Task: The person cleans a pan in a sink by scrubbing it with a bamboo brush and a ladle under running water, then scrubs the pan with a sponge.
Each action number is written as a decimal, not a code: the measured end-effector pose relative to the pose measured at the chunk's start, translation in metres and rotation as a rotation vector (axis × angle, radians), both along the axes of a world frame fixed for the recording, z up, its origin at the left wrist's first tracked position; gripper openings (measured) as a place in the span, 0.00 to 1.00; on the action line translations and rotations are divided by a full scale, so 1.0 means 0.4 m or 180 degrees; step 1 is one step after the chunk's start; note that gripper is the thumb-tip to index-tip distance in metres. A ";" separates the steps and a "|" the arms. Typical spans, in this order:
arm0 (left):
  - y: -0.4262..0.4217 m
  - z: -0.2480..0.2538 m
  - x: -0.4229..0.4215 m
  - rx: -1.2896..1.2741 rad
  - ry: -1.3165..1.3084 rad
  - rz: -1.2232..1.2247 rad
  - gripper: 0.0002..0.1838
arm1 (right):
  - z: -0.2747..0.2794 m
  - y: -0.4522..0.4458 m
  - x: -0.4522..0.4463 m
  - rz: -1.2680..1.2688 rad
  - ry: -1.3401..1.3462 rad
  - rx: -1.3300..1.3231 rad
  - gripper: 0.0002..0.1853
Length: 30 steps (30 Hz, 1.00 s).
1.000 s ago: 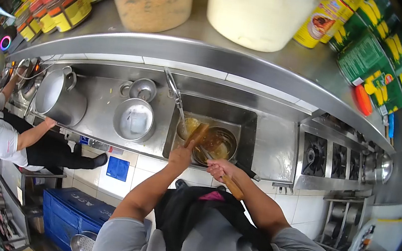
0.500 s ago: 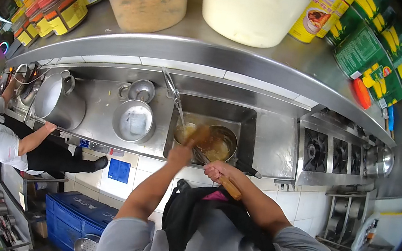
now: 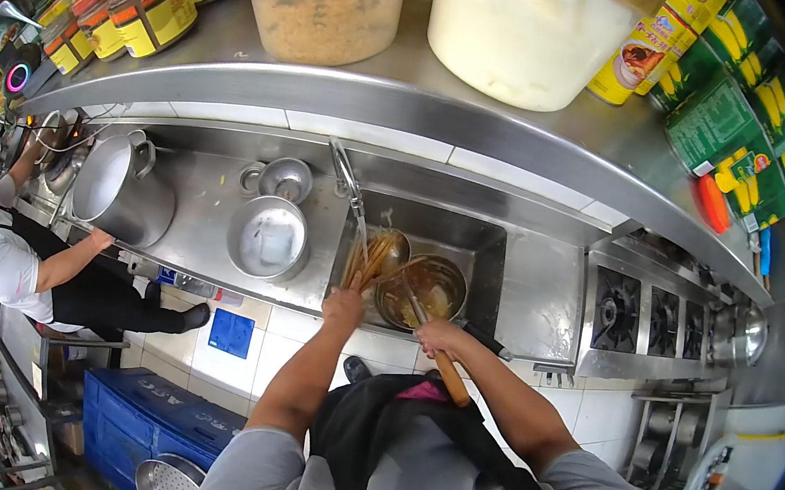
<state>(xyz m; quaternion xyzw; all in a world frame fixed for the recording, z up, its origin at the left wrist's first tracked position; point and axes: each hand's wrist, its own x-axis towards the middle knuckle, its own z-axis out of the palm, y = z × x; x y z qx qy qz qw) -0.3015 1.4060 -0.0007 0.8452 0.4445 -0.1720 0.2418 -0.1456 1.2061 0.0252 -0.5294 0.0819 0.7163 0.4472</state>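
My left hand [image 3: 343, 307] is closed around a bamboo brush [image 3: 372, 264], a bundle of thin strips whose far ends reach into the metal bowl of a ladle. My right hand [image 3: 441, 337] grips that ladle [image 3: 414, 299] near where its metal shaft meets the wooden handle, which points back toward my body. Below the shaft, a round metal pan [image 3: 447, 281] with a black handle [image 3: 484, 338] rests in the sink [image 3: 487, 247], with murky liquid and pale bits inside it. From the faucet [image 3: 346, 176], water runs down by the brush and ladle bowl.
Left of the sink stand a metal pot [image 3: 237, 248], a smaller bowl [image 3: 285, 176] and a tall stockpot [image 3: 147, 205]. A co-worker [image 3: 8, 266] stands far left. Gas burners [image 3: 616, 312] lie right. An overhead shelf [image 3: 361, 104] carries tubs and cans.
The brush has gone from a blurred sweep over the ladle to a sharper, more upright position at its bowl. My right hand and the ladle have shifted slightly right; the whole view has moved a little.
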 end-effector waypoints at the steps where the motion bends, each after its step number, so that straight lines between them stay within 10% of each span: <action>1: -0.025 -0.026 0.018 -0.0008 -0.0019 -0.0002 0.38 | 0.066 0.034 -0.013 0.0471 -0.0885 0.0031 0.06; 11: -0.028 0.019 0.049 -0.0558 -0.0456 0.0249 0.37 | 0.073 0.047 0.052 0.1306 -0.2332 0.0007 0.10; 14: -0.067 0.084 0.051 -0.2468 -0.1322 0.0762 0.36 | 0.086 0.059 0.076 0.1469 -0.2413 -0.0028 0.08; 17: 0.028 -0.054 0.009 -0.0278 -0.0287 -0.0191 0.34 | 0.110 0.048 0.110 0.0924 -0.1590 0.0156 0.08; 27: -0.111 0.078 -0.092 -0.0940 -0.2477 -0.0165 0.35 | -0.017 0.177 0.105 0.1112 -0.1358 0.0186 0.10; 30: -0.006 0.046 -0.090 -0.0369 -0.0710 0.0034 0.35 | -0.036 0.200 0.085 0.0944 -0.1321 0.0091 0.09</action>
